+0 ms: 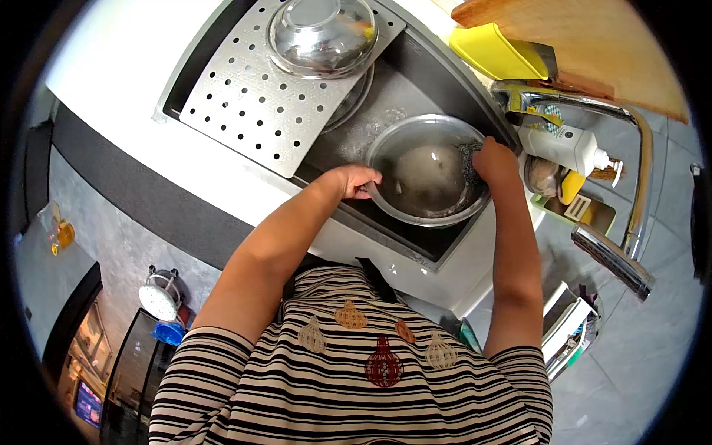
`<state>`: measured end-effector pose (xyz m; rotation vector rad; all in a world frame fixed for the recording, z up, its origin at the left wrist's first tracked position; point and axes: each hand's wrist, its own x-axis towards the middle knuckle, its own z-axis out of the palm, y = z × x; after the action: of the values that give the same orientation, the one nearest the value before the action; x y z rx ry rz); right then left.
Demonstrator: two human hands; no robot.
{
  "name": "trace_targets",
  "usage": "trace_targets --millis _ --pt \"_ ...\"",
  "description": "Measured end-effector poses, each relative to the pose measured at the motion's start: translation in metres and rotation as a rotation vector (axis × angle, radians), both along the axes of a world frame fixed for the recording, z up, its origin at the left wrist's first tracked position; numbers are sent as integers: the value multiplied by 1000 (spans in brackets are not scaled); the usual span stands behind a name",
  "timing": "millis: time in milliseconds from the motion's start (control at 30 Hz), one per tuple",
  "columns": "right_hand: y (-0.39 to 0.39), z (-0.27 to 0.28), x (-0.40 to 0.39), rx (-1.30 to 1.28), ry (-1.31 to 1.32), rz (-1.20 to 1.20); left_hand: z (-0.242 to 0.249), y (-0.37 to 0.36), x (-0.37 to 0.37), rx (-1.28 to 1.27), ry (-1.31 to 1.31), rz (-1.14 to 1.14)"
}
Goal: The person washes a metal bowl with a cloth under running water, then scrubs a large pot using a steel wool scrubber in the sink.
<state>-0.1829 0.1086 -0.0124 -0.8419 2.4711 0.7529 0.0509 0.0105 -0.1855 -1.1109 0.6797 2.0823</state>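
A wide stainless steel bowl (426, 219) sits tilted in the dark sink (404, 63), with cloudy liquid inside. My left hand (357, 182) is closed on its rim at the left, thumb over the edge. At the right side of the bowl, my right hand (495, 161) presses a dark grey steel wool scrubber (469, 162) against the inner wall; its fingertips are partly hidden.
A perforated metal tray (252, 96) bridges the sink's left part, carrying an upturned metal bowl (322, 44). Another round metal rim (354, 104) shows beneath it. To the right stand a faucet (612, 259), a white pump bottle (564, 148) and a yellow scraper (486, 50).
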Motion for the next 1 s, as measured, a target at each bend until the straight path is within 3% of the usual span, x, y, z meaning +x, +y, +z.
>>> trace_targets --millis 167,300,400,467,500,567,633,667,733,767,833,1000 --pt "21 11 24 -183 114 -78 6 -3 -3 9 -58 94" --pt "40 10 27 -273 121 -116 26 -1 2 -9 93 82" --pt "61 7 15 -315 -13 -195 38 -2 -3 -289 152 185" --pt "73 1 4 -662 -101 -8 42 -7 -6 -334 151 170" --pt "71 2 -4 -665 -104 -6 44 -10 -6 -382 147 153" --pt "56 9 -23 -972 198 -80 39 -9 -4 -422 181 169" --pt "28 28 -24 -1309 266 -136 21 -5 -6 -423 145 185" --pt "15 34 -24 -1306 274 -138 37 -8 -6 -422 142 185" --pt "-5 41 -24 -1573 71 -150 34 -7 -7 -438 158 166" --pt "-2 40 -31 -1573 72 -151 32 -8 -6 -458 166 153" --pt "5 41 -45 -1656 -240 -380 16 -6 -5 -510 185 154" --pt "14 23 -14 -1644 -152 -289 3 -5 -4 -685 158 29"
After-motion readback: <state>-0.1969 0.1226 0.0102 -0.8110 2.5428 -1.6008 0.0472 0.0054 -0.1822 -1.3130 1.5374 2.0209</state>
